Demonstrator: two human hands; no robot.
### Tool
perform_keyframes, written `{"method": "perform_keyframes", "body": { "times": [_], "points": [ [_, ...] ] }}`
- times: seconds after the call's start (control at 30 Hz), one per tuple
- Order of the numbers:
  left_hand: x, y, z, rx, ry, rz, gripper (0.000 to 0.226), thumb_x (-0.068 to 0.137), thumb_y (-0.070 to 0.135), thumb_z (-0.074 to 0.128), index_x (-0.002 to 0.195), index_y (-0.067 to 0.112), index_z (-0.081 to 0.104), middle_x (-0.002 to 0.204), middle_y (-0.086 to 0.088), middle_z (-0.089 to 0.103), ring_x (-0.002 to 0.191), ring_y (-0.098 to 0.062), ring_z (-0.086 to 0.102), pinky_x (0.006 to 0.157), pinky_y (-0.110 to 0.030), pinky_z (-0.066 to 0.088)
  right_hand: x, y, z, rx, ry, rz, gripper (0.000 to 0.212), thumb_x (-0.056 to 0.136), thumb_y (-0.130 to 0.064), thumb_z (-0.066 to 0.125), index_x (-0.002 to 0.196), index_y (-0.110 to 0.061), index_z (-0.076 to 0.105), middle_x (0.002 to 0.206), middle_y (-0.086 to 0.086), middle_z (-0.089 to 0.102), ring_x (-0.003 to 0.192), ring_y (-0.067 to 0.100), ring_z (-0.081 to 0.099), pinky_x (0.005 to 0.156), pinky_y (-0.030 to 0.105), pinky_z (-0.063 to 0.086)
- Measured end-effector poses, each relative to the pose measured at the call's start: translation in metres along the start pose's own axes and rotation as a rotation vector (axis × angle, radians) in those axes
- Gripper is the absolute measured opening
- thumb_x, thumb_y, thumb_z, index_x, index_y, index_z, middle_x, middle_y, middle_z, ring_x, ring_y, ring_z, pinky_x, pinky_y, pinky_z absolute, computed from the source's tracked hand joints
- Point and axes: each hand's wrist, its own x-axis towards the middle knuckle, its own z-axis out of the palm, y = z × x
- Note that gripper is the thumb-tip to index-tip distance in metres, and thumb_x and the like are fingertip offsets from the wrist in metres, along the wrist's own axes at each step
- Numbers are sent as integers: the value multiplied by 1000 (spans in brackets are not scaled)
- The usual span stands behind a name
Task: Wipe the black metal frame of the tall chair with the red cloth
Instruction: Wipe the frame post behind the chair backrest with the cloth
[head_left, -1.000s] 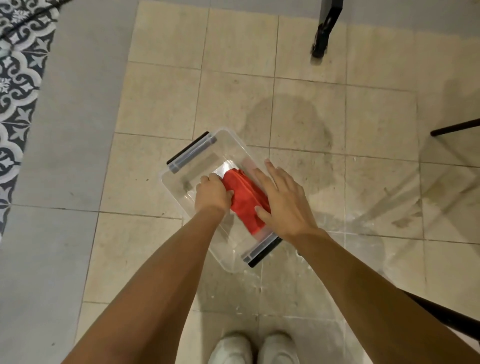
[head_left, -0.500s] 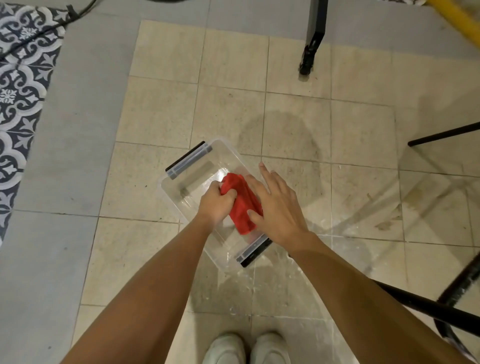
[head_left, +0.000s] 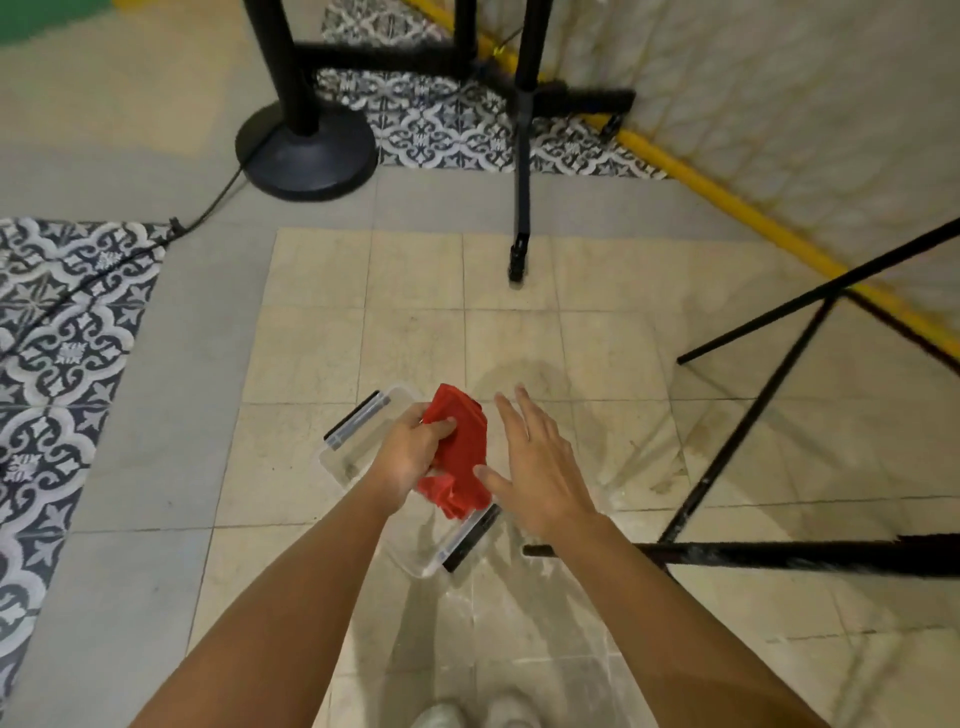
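Head view: looks down past both bare forearms to the floor.
Left hand: the left hand (head_left: 410, 457) has its fingers curled round a crumpled red cloth (head_left: 462, 457) and grips it at its left edge.
Red cloth: it is bunched between the two hands. Its upper end stands above the left knuckles and its lower end hangs toward the box below.
Right hand: the right hand (head_left: 535, 473) is spread wide with straight fingers and holds nothing. It is just right of the cloth, and its thumb tip is at the cloth's lower right edge. Whether the thumb touches the cloth is hard to tell.
Box: a clear plastic box with dark handle strips (head_left: 358, 441) sits on the floor under both hands. One handle is left of the left hand and the other is below the right wrist.
Chair frame: a thin black metal frame (head_left: 748, 415) stands well to the right of the right hand. Slanted rods meet a thicker dark bar low beside the right forearm. This is probably the tall chair, but the seat is out of view.
Floor: there are worn beige floor tiles (head_left: 415, 338) under the hands and patterned tiles (head_left: 52, 338) far left of the left hand.
Beyond the hands: a black round-based stand (head_left: 306, 150) has a black cable (head_left: 208, 208) trailing left. There is also a black tripod leg (head_left: 522, 171), and a yellow pipe (head_left: 727, 202) runs along the wall.
Nearest the body: white shoes (head_left: 467, 714) are between the forearms.
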Motion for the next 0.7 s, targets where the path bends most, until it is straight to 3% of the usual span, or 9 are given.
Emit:
{"method": "perform_keyframes", "body": {
  "times": [0.13, 0.33, 0.5, 0.7],
  "points": [
    [-54, 40, 10, 48, -101, 81, 27, 94, 24, 56, 117, 10, 56, 109, -12, 67, 95, -25, 66, 72, -33, 56, -41, -20, -41, 13, 53, -10, 80, 91, -43, 53, 151, -24, 3, 159, -2, -6, 145, 17, 5, 115, 36, 14],
    [-148, 92, 25, 116, -206, 180, 22, 95, 21, 53, 113, 11, 60, 100, -9, 67, 88, -20, 64, 70, -29, 54, -106, -55, -96, 81, 187, -35, 87, 86, -49, 56, 150, -17, 6, 156, 2, 16, 142, 18, 18, 115, 35, 20],
    [-225, 125, 34, 174, -262, 292, 21, 96, 22, 51, 113, 14, 59, 103, -7, 67, 93, -20, 63, 83, -37, 52, -165, -75, -147, 74, 301, -66, 89, 85, -48, 60, 150, -17, 7, 153, 0, 22, 138, 17, 23, 112, 34, 21],
    [-306, 163, 54, 194, -339, 446, 15, 97, 20, 49, 106, 14, 59, 89, -1, 65, 80, -14, 60, 66, -23, 47, -223, -96, -199, 168, 499, -79, 90, 83, -33, 66, 150, -19, 6, 136, 7, 34, 124, 24, 40, 101, 34, 35]
  ]
}}
